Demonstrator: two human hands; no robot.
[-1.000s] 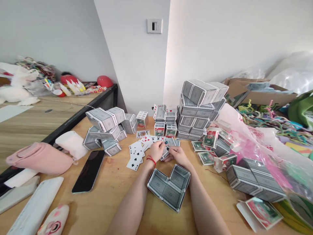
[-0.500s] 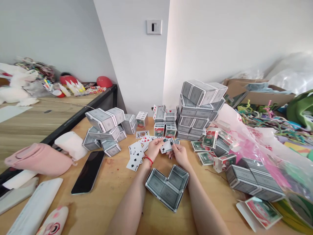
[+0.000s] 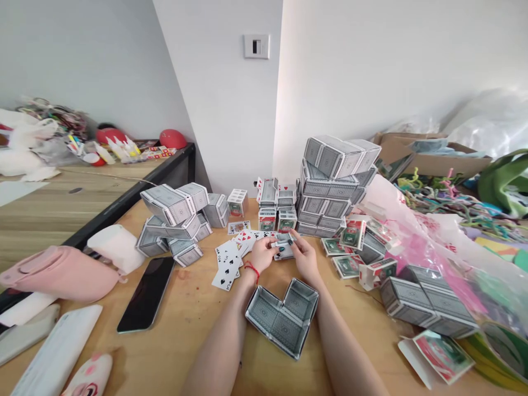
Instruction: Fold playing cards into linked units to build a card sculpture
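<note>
My left hand (image 3: 264,255), with a red string at the wrist, and my right hand (image 3: 303,255) both grip a playing card (image 3: 282,251) between them, low over the wooden table. Fingers and thumbs cover part of its face. Between my forearms lies an L-shaped open tray (image 3: 280,319) built from grey-backed cards. Left of my hands, loose playing cards (image 3: 228,265) are spread face up, partly overlapping. Beyond my hands stand upright card boxes (image 3: 267,220), with more cards and folded pieces on top.
A tall stack of grey card blocks (image 3: 325,187) rises at the back right, and a smaller stack (image 3: 175,220) stands left. Red and green card boxes (image 3: 350,265) lie right. A phone (image 3: 146,294) and a pink pouch (image 3: 61,273) lie left. Pink plastic wrapping (image 3: 437,258) spreads along the right.
The card between my hands has turned from upright and tilted to lying flatter and level. My hands have drawn in around it. The view has shifted slightly.
</note>
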